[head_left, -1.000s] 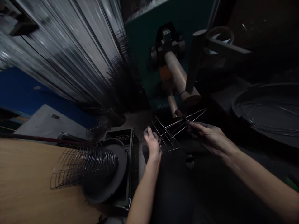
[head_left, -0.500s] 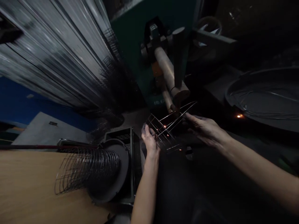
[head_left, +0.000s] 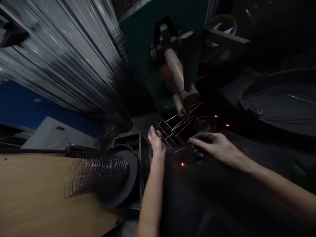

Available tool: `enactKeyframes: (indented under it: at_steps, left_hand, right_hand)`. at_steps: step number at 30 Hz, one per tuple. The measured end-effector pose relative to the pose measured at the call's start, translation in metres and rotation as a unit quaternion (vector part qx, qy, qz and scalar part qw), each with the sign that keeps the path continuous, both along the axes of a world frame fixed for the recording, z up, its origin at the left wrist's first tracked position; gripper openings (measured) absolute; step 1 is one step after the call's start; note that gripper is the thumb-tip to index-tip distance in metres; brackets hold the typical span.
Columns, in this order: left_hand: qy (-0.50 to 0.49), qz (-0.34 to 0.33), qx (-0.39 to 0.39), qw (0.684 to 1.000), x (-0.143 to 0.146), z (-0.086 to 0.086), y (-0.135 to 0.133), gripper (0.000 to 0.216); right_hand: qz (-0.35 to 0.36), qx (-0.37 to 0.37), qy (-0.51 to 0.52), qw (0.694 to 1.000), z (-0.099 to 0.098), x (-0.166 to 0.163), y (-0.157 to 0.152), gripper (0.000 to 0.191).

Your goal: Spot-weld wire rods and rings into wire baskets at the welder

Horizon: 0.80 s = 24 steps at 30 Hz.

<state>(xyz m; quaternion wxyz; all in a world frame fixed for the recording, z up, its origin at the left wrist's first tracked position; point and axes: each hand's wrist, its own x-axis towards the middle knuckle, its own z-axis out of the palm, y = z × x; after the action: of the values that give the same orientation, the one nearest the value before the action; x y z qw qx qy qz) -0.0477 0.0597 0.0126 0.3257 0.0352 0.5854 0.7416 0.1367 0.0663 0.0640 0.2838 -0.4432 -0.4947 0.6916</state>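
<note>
A small wire rack (head_left: pixel 170 133) of thin crossed rods lies under the electrode arms of a green welding machine (head_left: pixel 140 42). My left hand (head_left: pixel 156 140) is closed on the rack's left edge. The machine's upper arm (head_left: pixel 176 65) ends in a tip (head_left: pixel 188 110) at the rack's far right part, where curved wires run under it. My right hand (head_left: pixel 212 144) is beside the rack's near right corner, thumb and fingers pinched together; whatever they hold, if anything, is too dark to make out. Glowing sparks (head_left: pixel 182 164) fly near both hands.
At left, a stack of bent wire pieces (head_left: pixel 98 171) leans on a round dark basin (head_left: pixel 130 184) over a dark plastic crate (head_left: pixel 140 141). A wooden board (head_left: pixel 37 194) fills the lower left. Right, a large round tub (head_left: pixel 276 120) holds loose wires.
My right hand has moved down and slightly left, from the curved wires to the rack's near corner. The rack has shifted slightly away and left with my left hand. Sparks have scattered.
</note>
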Motion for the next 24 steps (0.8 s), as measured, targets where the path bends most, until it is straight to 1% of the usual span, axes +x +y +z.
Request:
enactKeyframes:
  at_steps: [1,2,4,5,6,7,8,11,12,13,14,15,16,17,18,19,21,22,24]
  left_hand:
    - [0.001,0.001,0.006,1.0,0.003,-0.002,-0.004,0.026]
    - [0.008,0.002,0.015,1.0,0.007,-0.004,-0.009,0.026]
    - [0.042,0.01,0.033,0.999,0.022,-0.013,-0.028,0.027]
    - [0.07,0.008,0.038,0.997,0.031,-0.019,-0.039,0.028]
    - [0.102,-0.006,0.039,0.994,0.041,-0.026,-0.052,0.029]
    - [0.134,-0.035,0.04,0.99,0.05,-0.034,-0.065,0.029]
    - [0.163,-0.077,0.042,0.983,0.058,-0.042,-0.077,0.028]
    - [0.217,-0.225,0.061,0.948,0.069,-0.061,-0.105,0.029]
    - [0.222,-0.25,0.064,0.94,0.067,-0.064,-0.111,0.033]
    - [0.221,-0.244,0.06,0.942,0.062,-0.065,-0.115,0.038]
    - [0.207,-0.213,0.05,0.954,0.056,-0.064,-0.116,0.041]
    - [0.177,-0.166,0.039,0.969,0.049,-0.062,-0.115,0.042]
    - [0.131,-0.121,0.029,0.984,0.041,-0.058,-0.112,0.041]
    - [0.072,-0.092,0.025,0.993,0.034,-0.052,-0.108,0.04]
    - [0.008,-0.086,0.024,0.996,0.028,-0.047,-0.102,0.04]
    - [-0.056,-0.1,0.022,0.993,0.023,-0.04,-0.096,0.04]
    - [-0.155,-0.125,0.011,0.98,0.018,-0.029,-0.086,0.034]
    - [-0.186,-0.119,0.0,0.975,0.018,-0.025,-0.083,0.028]
    - [-0.215,-0.091,-0.023,0.972,0.021,-0.019,-0.079,0.019]
  right_hand:
    - [0.037,0.056,-0.011,0.998,0.005,0.0,-0.007,0.032]
    - [0.058,0.113,-0.022,0.992,0.01,0.0,-0.011,0.03]
    - [0.058,0.217,-0.053,0.973,0.019,0.001,-0.011,0.02]
    - [0.05,0.256,-0.073,0.963,0.021,0.001,-0.006,0.016]
    - [0.042,0.276,-0.095,0.956,0.021,0.002,0.001,0.014]
    - [0.037,0.276,-0.114,0.954,0.019,0.002,0.01,0.013]
    - [0.036,0.257,-0.129,0.957,0.014,0.003,0.019,0.011]
    - [0.061,0.15,-0.129,0.978,-0.008,0.008,0.039,0.017]
    - [0.071,0.122,-0.118,0.983,-0.016,0.01,0.04,0.02]
    - [0.08,0.104,-0.107,0.986,-0.025,0.013,0.038,0.022]
    - [0.086,0.097,-0.096,0.987,-0.033,0.016,0.034,0.023]
    - [0.091,0.099,-0.087,0.987,-0.042,0.019,0.027,0.022]
    - [0.095,0.108,-0.083,0.986,-0.05,0.022,0.019,0.02]
    - [0.097,0.124,-0.084,0.984,-0.058,0.026,0.009,0.018]
    - [0.098,0.143,-0.088,0.981,-0.065,0.03,-0.001,0.016]
    - [0.098,0.166,-0.094,0.977,-0.072,0.034,-0.012,0.014]
    - [0.104,0.21,-0.107,0.966,-0.08,0.044,-0.033,0.014]
    - [0.117,0.225,-0.109,0.961,-0.082,0.051,-0.041,0.015]
    - [0.137,0.231,-0.107,0.957,-0.083,0.072,-0.047,0.019]
